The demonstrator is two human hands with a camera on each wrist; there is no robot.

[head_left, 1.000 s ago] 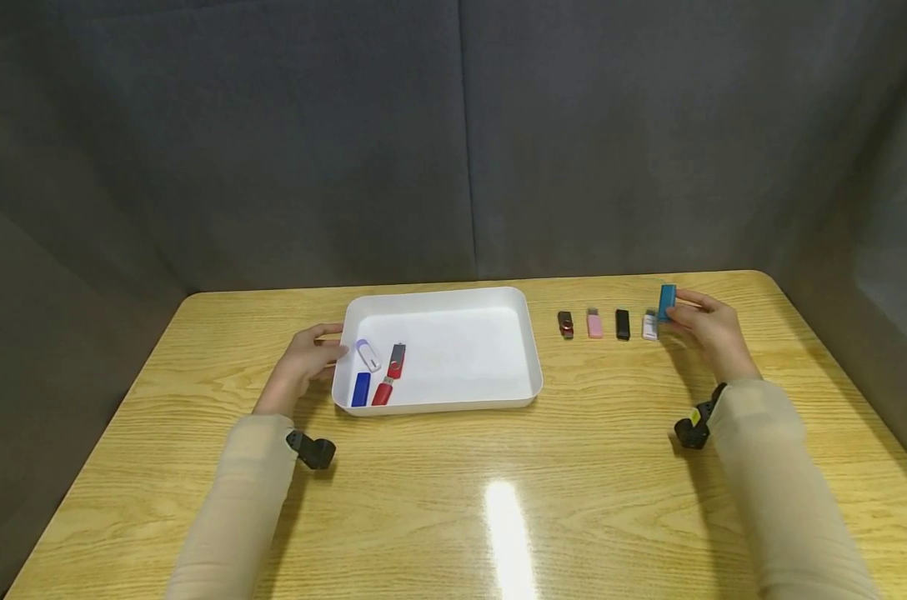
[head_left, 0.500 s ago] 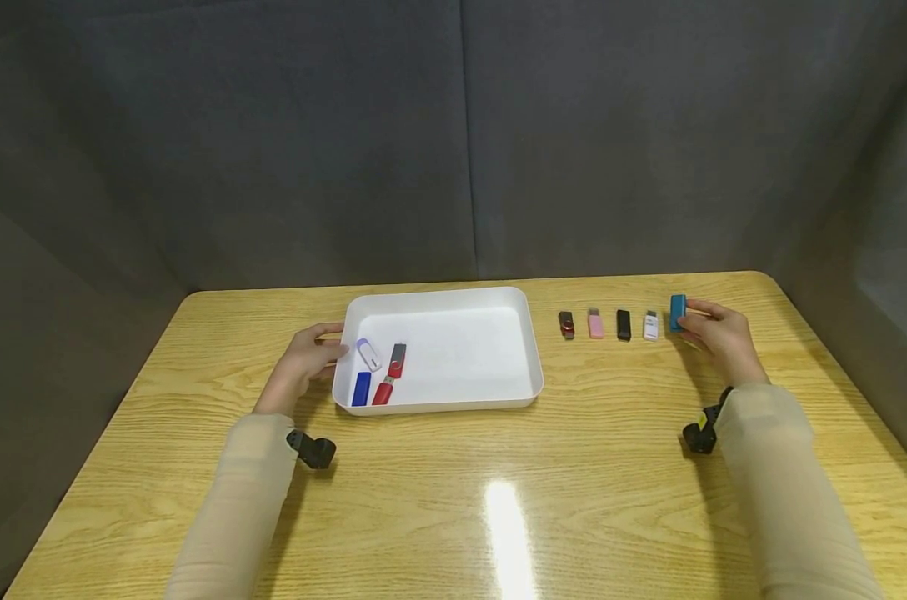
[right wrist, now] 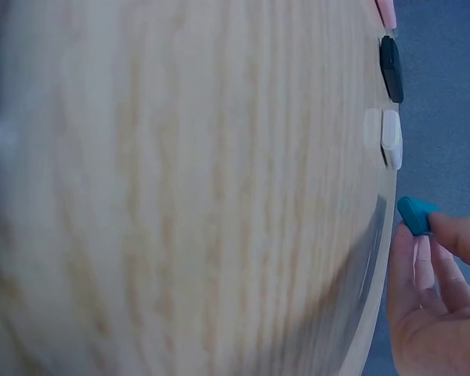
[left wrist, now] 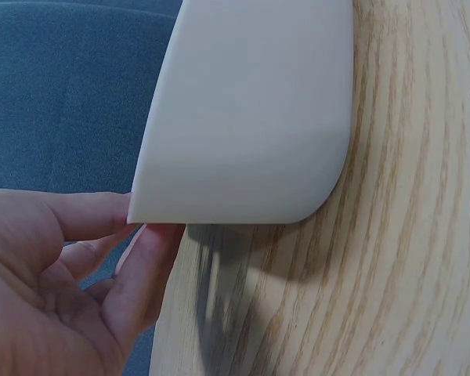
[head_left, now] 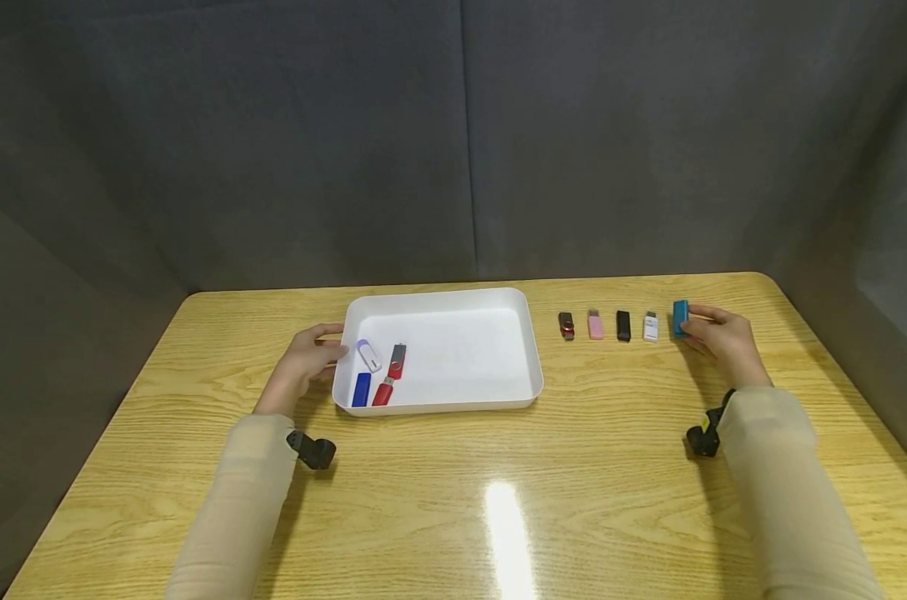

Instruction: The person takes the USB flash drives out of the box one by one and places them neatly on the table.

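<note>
right hand (head_left: 727,340) pinching blue usb stick (head_left: 680,318), left hand (head_left: 308,355) half-spread, touching white tray (head_left: 468,354)

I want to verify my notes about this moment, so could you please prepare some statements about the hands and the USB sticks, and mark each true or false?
1. The left hand holds the white tray at its left edge. True.
2. Right of the tray, the black stick lies between the pink stick and the white stick. True.
3. The pink stick lies inside the tray. False: it lies outside, on the table.
4. The right hand pinches a teal stick. True.
5. In the row, the white stick is nearest to the tray. False: the dark-and-red stick is.
</note>
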